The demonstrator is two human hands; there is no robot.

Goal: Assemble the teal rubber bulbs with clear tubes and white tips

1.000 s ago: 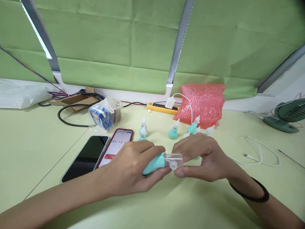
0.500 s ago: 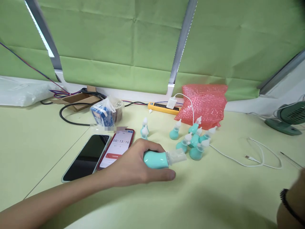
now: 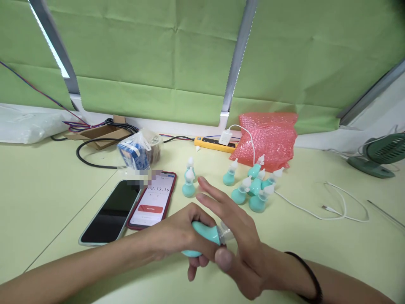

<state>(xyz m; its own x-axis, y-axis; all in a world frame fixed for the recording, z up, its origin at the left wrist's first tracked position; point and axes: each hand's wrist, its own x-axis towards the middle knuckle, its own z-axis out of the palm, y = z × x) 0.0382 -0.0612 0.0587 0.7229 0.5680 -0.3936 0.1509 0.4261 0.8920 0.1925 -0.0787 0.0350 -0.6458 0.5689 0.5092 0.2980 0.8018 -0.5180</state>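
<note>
My left hand (image 3: pixel 177 230) is wrapped around the teal bulb of a nasal aspirator (image 3: pixel 201 231), holding it tilted above the table. A clear collar (image 3: pixel 225 232) sticks out from the bulb to the right, partly covered by my right hand (image 3: pixel 245 236). The right fingers are stretched out and apart, with the palm side against or close to the collar; contact there is hidden. Beyond the hands stand several more teal aspirators with whitish tips: one (image 3: pixel 189 183) left of my right fingertips, another (image 3: pixel 229 175) farther right, and a cluster (image 3: pixel 257 202) near the pink bag.
Two phones, one dark-screened (image 3: pixel 110 215) and one showing a timer (image 3: pixel 153 202), lie on the left. Behind are a plastic-wrapped bundle (image 3: pixel 136 152), a yellow power strip (image 3: pixel 213 145) and a pink bubble-wrap bag (image 3: pixel 268 139). A white cable (image 3: pixel 316 215) and green fan (image 3: pixel 376 156) are right.
My right hand has come in from the right edge to the aspirator's clear end. My left hand has lowered and turned the bulb slightly, keeping its grip.
</note>
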